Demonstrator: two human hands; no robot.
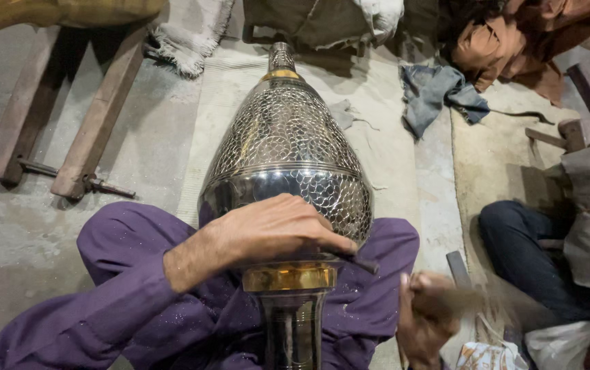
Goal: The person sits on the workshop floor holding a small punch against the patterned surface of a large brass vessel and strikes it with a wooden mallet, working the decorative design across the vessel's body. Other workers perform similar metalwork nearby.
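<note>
Large pear-shaped metal vase (284, 147) lies across my lap on the floor (27, 226), neck pointing to the far edge; scale pattern covers nearly all the visible body, only the smooth band by the brass collar (289, 277) looks unworked. Left hand (274, 229) clamped on a slim chisel (360, 262) against that band. Right hand (426, 315) closed round a blurred hammer (456, 298); vase contents not visible.

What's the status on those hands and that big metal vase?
Left hand gripping thin dark tool against vase. Right hand blurred, grip closed on a handle. Vase lying across lap. Another person's leg close right.
</note>
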